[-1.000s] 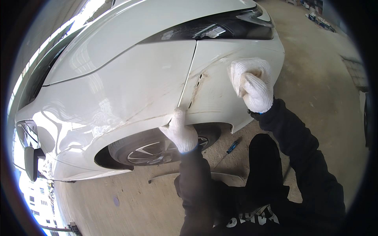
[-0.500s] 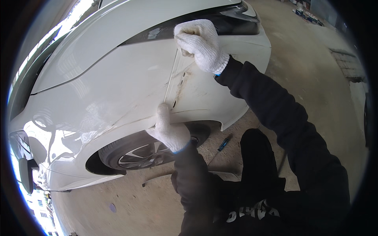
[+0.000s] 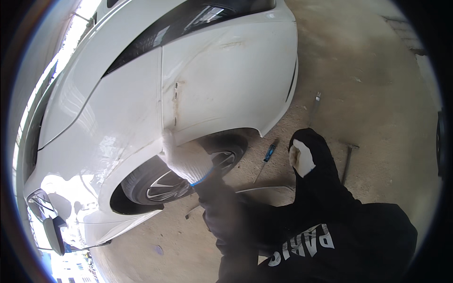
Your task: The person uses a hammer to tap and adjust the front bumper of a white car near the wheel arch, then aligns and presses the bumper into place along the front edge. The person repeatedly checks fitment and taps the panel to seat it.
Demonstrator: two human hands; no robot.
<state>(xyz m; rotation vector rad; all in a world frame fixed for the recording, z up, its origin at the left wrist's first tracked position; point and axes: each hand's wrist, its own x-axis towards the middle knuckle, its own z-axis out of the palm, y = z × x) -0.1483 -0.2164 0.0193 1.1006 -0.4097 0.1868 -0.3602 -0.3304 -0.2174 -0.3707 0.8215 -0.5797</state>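
Panel seam (image 3: 162, 89): above wheel (image 3: 161, 183) | left hand (image 3: 186, 159): thumb was set at seam's lower end, finger closure couldn't be told | right hand (image 3: 302, 158): seemingly curled, right of wheel, contents couldn't be told | even thumb pressure was judged best

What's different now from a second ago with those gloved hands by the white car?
The right hand has come down from near the headlight to the knee. The view has swung, so the car sits further left and tilted.

The left hand stayed at the car's edge above the wheel; the screwdriver still lies on the ground.
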